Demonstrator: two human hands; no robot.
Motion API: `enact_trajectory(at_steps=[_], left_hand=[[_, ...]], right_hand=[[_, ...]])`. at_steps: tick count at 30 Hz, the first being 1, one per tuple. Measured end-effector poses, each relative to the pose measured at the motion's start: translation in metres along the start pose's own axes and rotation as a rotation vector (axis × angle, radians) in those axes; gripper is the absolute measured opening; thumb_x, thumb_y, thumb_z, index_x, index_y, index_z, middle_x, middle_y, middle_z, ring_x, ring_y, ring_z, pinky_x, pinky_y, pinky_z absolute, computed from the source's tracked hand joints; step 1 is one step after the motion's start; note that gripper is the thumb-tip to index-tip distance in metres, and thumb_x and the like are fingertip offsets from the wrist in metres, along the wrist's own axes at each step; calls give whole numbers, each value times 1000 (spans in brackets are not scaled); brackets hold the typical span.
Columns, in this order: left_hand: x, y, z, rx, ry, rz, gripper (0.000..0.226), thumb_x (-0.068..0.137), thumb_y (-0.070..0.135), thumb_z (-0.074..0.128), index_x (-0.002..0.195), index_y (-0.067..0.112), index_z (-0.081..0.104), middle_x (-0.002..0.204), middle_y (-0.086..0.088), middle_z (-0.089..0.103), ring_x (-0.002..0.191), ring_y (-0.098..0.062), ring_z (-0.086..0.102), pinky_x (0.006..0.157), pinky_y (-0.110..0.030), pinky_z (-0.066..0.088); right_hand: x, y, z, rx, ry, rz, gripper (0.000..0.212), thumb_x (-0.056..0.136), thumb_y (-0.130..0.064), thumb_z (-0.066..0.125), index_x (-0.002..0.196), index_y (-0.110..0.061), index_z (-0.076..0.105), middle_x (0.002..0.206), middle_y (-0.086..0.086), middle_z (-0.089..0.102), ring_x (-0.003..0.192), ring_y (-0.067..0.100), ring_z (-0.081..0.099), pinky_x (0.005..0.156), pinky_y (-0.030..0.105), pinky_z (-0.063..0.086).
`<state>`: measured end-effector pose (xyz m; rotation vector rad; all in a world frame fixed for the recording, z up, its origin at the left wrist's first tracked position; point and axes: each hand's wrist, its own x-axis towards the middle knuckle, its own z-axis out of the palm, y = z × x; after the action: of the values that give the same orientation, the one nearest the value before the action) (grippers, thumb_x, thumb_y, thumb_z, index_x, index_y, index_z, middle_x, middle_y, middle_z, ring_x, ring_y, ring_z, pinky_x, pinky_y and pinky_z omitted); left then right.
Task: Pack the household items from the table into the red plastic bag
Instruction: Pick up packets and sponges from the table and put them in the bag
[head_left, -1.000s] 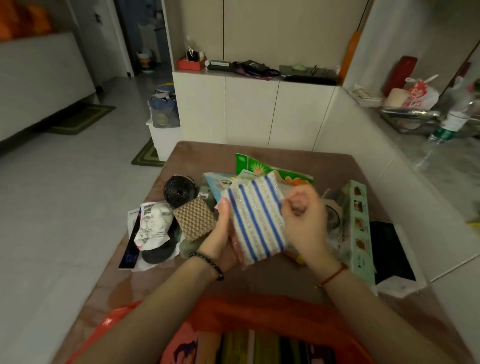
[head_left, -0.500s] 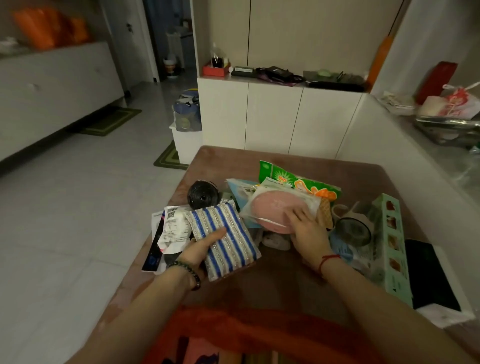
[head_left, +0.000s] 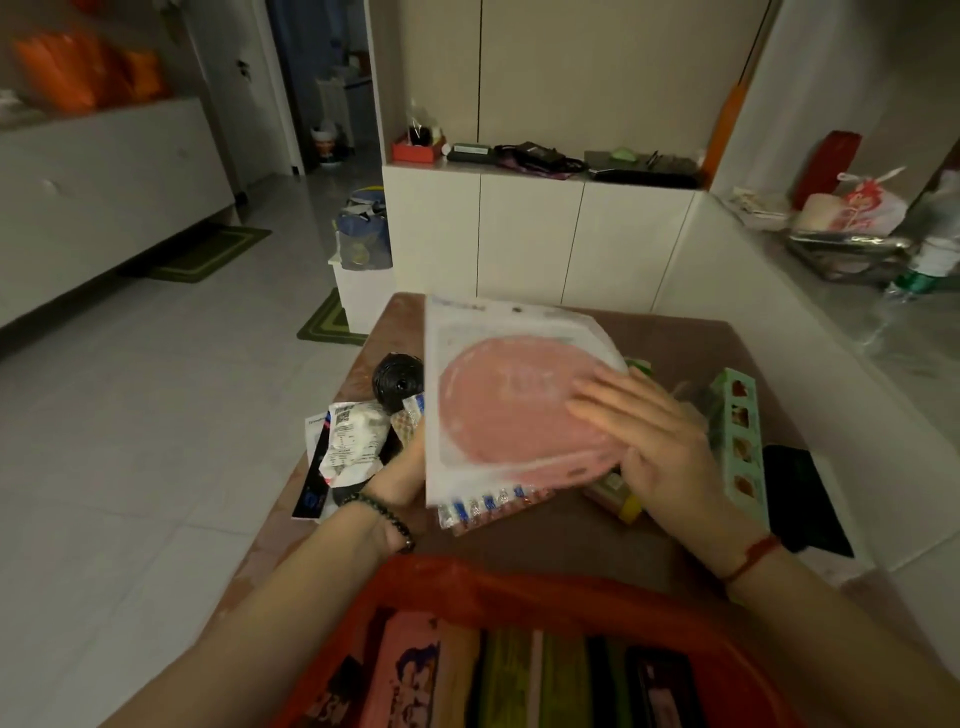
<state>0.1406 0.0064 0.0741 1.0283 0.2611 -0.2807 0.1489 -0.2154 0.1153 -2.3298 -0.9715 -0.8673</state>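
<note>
1. The left hand (head_left: 408, 465) grips the left edge of a 2-item stack. Its fingers are hidden underneath, so I cannot tell how they lie.
2. The stack is a blue-striped pack (head_left: 483, 506) at the bottom with a clear packet holding a pink disc (head_left: 509, 405) laid over it. It is held above the table (head_left: 571, 540), tilted toward the camera.
3. The right hand (head_left: 649, 436) lies flat on the pink packet's right side, fingers straight and spread, pressing it down.
4. The red plastic bag (head_left: 519, 587) sits at the near table edge, mouth open, with several flat items standing on edge inside.
5. Step in hand, as I judge it: bring both items to the bag as 1 bundle.
6. To do it well, keep the flat hand pressing, because the glossy top packet will likely slide. Turn the stack on edge and feed it in parallel to the items already standing there.
7. Things not yet packed:
   - a black roll (head_left: 399, 382)
   - a crumpled white labelled packet (head_left: 350, 436), left of the stack
   - a green windowed box (head_left: 740, 441), to the right
8. In the way: the limp bag rim may fold inward, and the gaps between the packed items look tight.
</note>
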Motion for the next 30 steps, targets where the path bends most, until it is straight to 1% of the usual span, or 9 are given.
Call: enact_trajectory(at_steps=[3, 6, 13, 15, 17, 20, 24, 28, 30], left_hand=[[-24, 6, 14, 56, -126, 84, 35, 73, 50, 65, 70, 15, 74, 82, -9, 70, 67, -16, 71, 57, -25, 56], [-47, -1, 19, 160, -256, 138, 90, 24, 68, 79, 94, 14, 65, 87, 0, 75, 80, -10, 71, 65, -24, 58], [-102, -37, 19, 440, -41, 45, 39, 92, 21, 45, 126, 3, 48, 79, -4, 60, 64, -11, 59, 44, -9, 47], [-114, -42, 22, 426, -14, 24, 32, 83, 19, 55, 114, 11, 52, 81, -8, 58, 57, -10, 60, 43, -14, 49], [-131, -49, 17, 374, -61, 20, 37, 76, 20, 61, 112, 15, 53, 81, -5, 60, 59, -11, 60, 48, -21, 52], [-137, -63, 17, 507, -117, 59, 64, 68, 29, 65, 126, 17, 41, 104, -3, 62, 93, -20, 61, 82, -32, 52], [-145, -77, 12, 691, -190, 33, 42, 82, 28, 63, 119, 32, 44, 105, 4, 63, 94, -13, 61, 90, -36, 51], [-147, -74, -3, 966, -246, 218, 40, 88, 34, 51, 127, 27, 46, 112, 13, 61, 100, 8, 58, 95, -22, 48], [-137, -66, -19, 1195, -55, 483, 41, 90, 42, 41, 126, 26, 49, 122, 4, 60, 113, -1, 55, 104, -29, 42]], right_hand=[[-32, -31, -15, -52, -121, -131, 39, 96, -14, 34, 101, -6, 71, 112, 15, 67, 112, 38, 56, 95, 57, 44], [-64, -53, -30, 182, -258, -21, 38, 82, 15, 50, 106, -7, 70, 129, 15, 53, 128, 31, 44, 103, 54, 39], [-111, -83, -68, 543, -575, 38, 63, 62, -1, 53, 115, -34, 65, 152, -15, 27, 146, 13, 9, 116, 39, 10], [-106, -90, -67, 692, -529, 147, 59, 67, -10, 63, 124, -26, 59, 152, -8, 27, 141, 9, 26, 116, 25, 20], [-108, -89, -65, 1005, -355, 590, 91, 52, -28, 84, 133, -9, 47, 144, 2, 38, 106, 2, 61, 88, 5, 44], [-115, -85, -51, 1187, -60, 1145, 43, 76, -23, 69, 116, -17, 54, 111, 6, 65, 81, 5, 71, 68, 16, 56], [-141, -107, -43, 1366, -417, 1238, 63, 56, -17, 79, 116, -13, 60, 105, 15, 72, 95, 30, 69, 83, 47, 56], [-151, -120, -22, 1390, -466, 1297, 49, 52, -8, 79, 100, -6, 72, 98, 18, 73, 90, 30, 71, 73, 34, 57], [-152, -113, -16, 1431, -427, 1331, 44, 54, -10, 78, 97, -8, 73, 94, 15, 75, 85, 25, 72, 66, 28, 57]])
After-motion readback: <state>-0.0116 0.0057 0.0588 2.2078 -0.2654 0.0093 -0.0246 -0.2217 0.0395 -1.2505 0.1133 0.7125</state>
